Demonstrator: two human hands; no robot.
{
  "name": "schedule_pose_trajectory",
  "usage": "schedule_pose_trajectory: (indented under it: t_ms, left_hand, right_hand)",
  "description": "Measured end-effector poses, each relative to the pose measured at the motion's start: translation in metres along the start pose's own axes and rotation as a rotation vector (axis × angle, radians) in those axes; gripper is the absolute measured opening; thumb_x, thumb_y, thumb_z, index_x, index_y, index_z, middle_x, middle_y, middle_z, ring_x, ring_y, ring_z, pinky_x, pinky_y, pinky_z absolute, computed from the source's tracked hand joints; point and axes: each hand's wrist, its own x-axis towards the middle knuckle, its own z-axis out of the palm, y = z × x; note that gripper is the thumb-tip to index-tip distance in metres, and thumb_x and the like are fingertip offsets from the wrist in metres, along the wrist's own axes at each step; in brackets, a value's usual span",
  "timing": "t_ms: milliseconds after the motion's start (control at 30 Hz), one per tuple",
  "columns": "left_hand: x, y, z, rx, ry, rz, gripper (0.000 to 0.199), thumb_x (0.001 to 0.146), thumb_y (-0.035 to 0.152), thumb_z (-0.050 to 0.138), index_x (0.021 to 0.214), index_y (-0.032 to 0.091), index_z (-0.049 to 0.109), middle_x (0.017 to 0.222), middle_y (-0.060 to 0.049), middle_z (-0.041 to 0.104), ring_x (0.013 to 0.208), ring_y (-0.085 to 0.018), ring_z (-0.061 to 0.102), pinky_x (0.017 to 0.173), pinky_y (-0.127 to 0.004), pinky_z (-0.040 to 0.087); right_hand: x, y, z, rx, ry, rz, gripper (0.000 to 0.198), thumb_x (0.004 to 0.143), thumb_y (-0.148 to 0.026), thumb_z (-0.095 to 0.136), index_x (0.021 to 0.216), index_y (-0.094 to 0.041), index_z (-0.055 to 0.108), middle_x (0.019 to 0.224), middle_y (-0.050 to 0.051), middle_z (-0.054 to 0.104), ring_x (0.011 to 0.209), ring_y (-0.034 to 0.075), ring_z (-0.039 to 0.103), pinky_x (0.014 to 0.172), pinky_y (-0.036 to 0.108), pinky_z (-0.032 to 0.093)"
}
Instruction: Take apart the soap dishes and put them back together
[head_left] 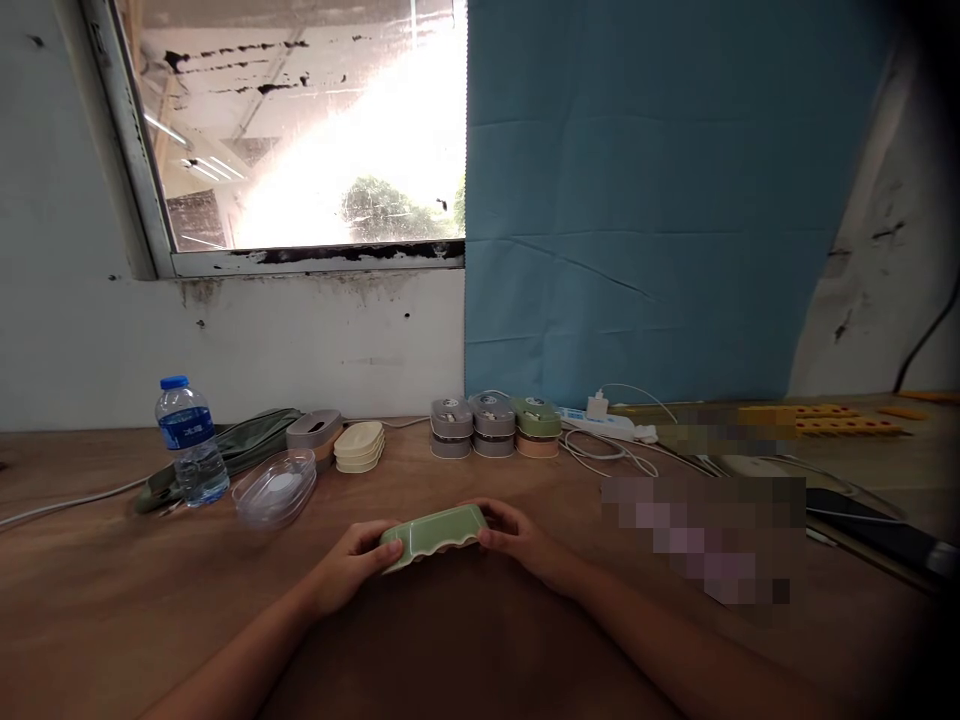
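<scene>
A light green plastic piece with a wavy lower edge (439, 532) is held up over the near part of the table, tilted slightly, its left end lower. My left hand (360, 562) grips its left end, thumb across the front. At the right end, my right hand (519, 542) pinches it between thumb and fingers. Beyond my hands stand lidded oval boxes: two grey ones (493, 425) and a green one with an orange base (537, 428). Further left sit a stack of cream oval pieces (360, 447), a grey-brown box (315, 435) and clear plastic containers (276, 490).
A water bottle (191, 440) stands on the wooden table (150, 610) beside a dark green pouch (259, 440). To the right are a power strip (600, 424), loose white cables (615, 448), yellow perforated pieces (832, 420) and a blurred-out area. A window and a blue cloth (652, 200) form the back.
</scene>
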Motion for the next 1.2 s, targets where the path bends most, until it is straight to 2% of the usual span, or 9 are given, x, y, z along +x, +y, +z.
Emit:
schedule_pose_trajectory:
  t_ms: [433,800,933,1100,1200]
  left_hand:
    - [-0.002,0.002,-0.001,0.26,0.006,0.02,0.041,0.078,0.05,0.046,0.089,0.014,0.062,0.081,-0.002,0.058,0.076,-0.016,0.049,0.068,-0.021,0.038]
    - [-0.003,0.0,-0.002,0.272,0.031,-0.002,0.043,0.077,0.049,0.048,0.099,0.015,0.062,0.09,-0.005,0.061,0.085,-0.019,0.051,0.074,-0.025,0.039]
    - [-0.003,-0.001,-0.002,0.22,-0.017,0.038,0.044,0.078,0.048,0.048,0.1,0.012,0.062,0.086,-0.005,0.061,0.081,-0.019,0.053,0.072,-0.025,0.041]
    - [-0.003,-0.003,-0.003,0.215,-0.008,0.058,0.043,0.077,0.046,0.05,0.101,0.013,0.061,0.089,-0.005,0.062,0.083,-0.019,0.053,0.073,-0.025,0.041]
    - [-0.003,-0.002,-0.003,0.19,-0.013,0.06,0.043,0.078,0.046,0.049,0.101,0.012,0.062,0.088,-0.006,0.062,0.084,-0.02,0.053,0.074,-0.026,0.042]
  right_hand:
    - [-0.002,-0.002,-0.003,0.024,-0.052,0.014,0.05,0.057,-0.036,0.074,0.1,-0.02,0.055,0.098,0.004,0.059,0.093,0.02,0.055,0.083,0.035,0.042]
    - [-0.003,0.001,-0.003,-0.007,-0.048,-0.012,0.052,0.053,-0.037,0.076,0.097,-0.021,0.053,0.098,0.004,0.057,0.089,0.019,0.055,0.075,0.031,0.046]
    - [-0.002,0.005,-0.005,-0.009,-0.06,-0.005,0.053,0.052,-0.036,0.077,0.096,-0.021,0.053,0.103,0.004,0.055,0.088,0.018,0.055,0.071,0.029,0.046]
    - [-0.001,0.008,-0.007,0.001,-0.113,-0.01,0.052,0.053,-0.032,0.077,0.098,-0.021,0.053,0.104,0.004,0.053,0.092,0.019,0.054,0.074,0.029,0.046]
    - [-0.002,0.008,-0.008,0.005,-0.169,0.0,0.064,0.049,-0.029,0.079,0.104,-0.022,0.049,0.104,0.004,0.053,0.097,0.02,0.053,0.082,0.032,0.044]
